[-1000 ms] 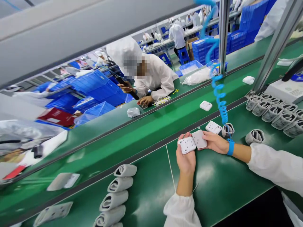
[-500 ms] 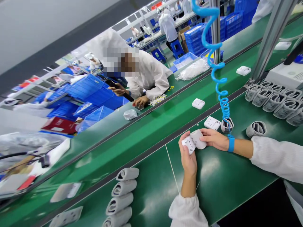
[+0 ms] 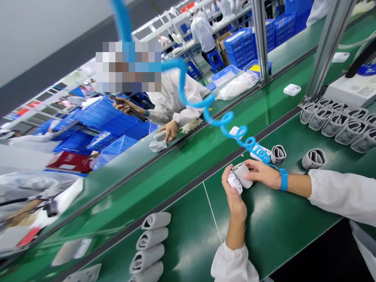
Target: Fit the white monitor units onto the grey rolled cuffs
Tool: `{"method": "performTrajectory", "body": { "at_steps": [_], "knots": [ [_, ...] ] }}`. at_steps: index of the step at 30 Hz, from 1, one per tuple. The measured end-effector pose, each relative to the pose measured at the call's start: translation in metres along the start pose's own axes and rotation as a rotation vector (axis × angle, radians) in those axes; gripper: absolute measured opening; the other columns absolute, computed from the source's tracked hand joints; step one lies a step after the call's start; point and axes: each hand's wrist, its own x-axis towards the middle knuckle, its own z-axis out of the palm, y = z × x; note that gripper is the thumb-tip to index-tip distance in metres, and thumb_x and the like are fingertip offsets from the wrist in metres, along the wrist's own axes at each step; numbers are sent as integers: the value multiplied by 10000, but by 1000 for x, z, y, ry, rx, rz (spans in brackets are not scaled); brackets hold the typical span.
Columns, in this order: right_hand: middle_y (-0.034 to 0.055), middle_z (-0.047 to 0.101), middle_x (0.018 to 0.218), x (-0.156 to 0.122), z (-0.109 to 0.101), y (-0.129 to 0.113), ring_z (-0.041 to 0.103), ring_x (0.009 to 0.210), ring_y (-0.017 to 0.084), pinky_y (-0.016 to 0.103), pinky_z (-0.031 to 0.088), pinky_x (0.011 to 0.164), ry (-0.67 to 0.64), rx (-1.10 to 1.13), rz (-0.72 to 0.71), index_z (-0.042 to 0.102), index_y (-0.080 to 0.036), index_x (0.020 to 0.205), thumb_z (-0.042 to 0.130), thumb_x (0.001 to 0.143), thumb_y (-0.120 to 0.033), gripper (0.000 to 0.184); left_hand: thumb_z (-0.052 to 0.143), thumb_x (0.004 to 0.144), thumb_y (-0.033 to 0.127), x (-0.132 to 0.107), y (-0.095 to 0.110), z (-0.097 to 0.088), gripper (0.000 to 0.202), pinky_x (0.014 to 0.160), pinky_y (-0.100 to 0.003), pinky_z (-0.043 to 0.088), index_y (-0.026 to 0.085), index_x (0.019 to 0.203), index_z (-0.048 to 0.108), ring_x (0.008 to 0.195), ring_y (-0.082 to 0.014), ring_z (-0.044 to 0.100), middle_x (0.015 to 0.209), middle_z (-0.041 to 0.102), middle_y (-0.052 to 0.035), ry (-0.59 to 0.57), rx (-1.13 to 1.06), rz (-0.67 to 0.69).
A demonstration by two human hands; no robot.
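Observation:
My left hand (image 3: 236, 199) is closed around a small white plastic housing (image 3: 235, 183) with dark marks on its face. Against it my right hand (image 3: 263, 173) grips a rolled grey fabric cuff (image 3: 243, 175); whether the two parts are joined I cannot tell. A blue band (image 3: 283, 179) circles my right wrist, and a coiled blue cord (image 3: 217, 119) rises from it. Just beyond my right hand lies another white housing (image 3: 258, 150), partly behind the cord. Two rolled cuffs, a nearer one (image 3: 277, 154) and one farther right (image 3: 314, 158), stand on the green bench.
Several rolled cuffs (image 3: 149, 239) line the bench at lower left, and more (image 3: 340, 121) stand in rows at right. A green conveyor (image 3: 164, 172) crosses beyond the bench. Across it sits a co-worker (image 3: 167, 105). A metal post (image 3: 329, 51) rises at right.
The white housing and the cuff have tilted a little in my hands. The coiled cord has swung left. Across the conveyor, the co-worker's lowered hand has shifted and lifted slightly.

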Motion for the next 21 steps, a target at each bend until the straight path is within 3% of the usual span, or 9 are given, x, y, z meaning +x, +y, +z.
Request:
{"method": "performTrajectory", "body": {
  "at_steps": [9,13,16,18,21],
  "knots": [
    [87,753,1270,0,9,6,735,1185,267,439,608,1054,21,-56,-110,684,-216,1310,934,880,-443,546,419,1118,691,1,2,-5,741,1332,-563,368,258,1717,364,1617,-373,433,1760,388,-187,-85,258,35],
    [103,728,1346,2,9,3,732,1185,268,439,626,1041,65,-129,-219,679,-222,1350,940,872,-425,581,428,1139,624,3,3,-9,729,1375,-541,288,233,1750,362,1681,-363,329,1807,300,-179,1,466,27],
    [103,709,1376,4,7,2,699,1269,278,458,593,1121,74,-191,-339,680,-225,1369,940,869,-377,584,474,1137,597,4,2,-10,663,1359,-508,321,252,1703,480,1628,-341,422,1702,466,-160,68,493,-57],
    [107,710,1368,4,5,1,692,1294,290,477,576,1153,73,-241,-382,693,-225,1367,921,887,-367,550,542,1117,588,6,0,-10,609,1315,-472,392,264,1630,587,1546,-328,529,1550,626,-137,79,382,-117],
    [123,711,1430,2,2,0,640,1425,338,545,505,1240,68,-363,-414,707,-245,1390,877,925,-338,504,676,1049,589,11,-1,-13,547,1231,-456,484,225,1449,750,1407,-334,652,1344,755,-118,118,228,-193]
  ]
}}
